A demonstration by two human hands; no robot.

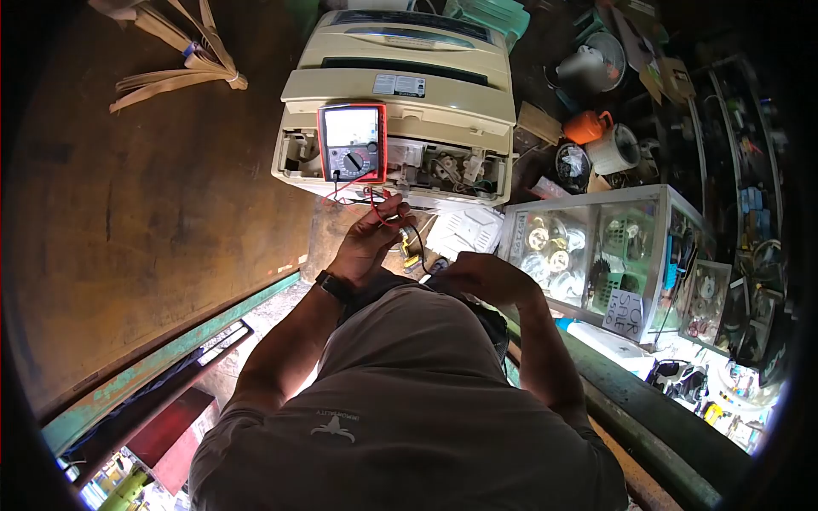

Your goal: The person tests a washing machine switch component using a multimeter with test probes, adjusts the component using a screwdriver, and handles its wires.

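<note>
My left hand (368, 240), with a watch (333, 287) at the wrist, is closed around the test leads (381, 215), a red one and a black one. These run up to an analog multimeter (352, 143) in a red case, which rests on the opened control panel of a beige washing machine (396, 102). By my waist is my right hand (487, 278), its fingers in shadow against my dark clothing. The black lead (421, 251) curves down toward those fingers; whether they grip it is unclear. Exposed parts and wires (464, 169) show in the panel.
To the left stands a large brown board (170, 196), with tan straps (192, 64) at its top. On the right, a glass display case (596, 255) holds round parts and bears a sign (625, 312). Beyond it are an orange container (588, 127) and a white bucket (613, 150).
</note>
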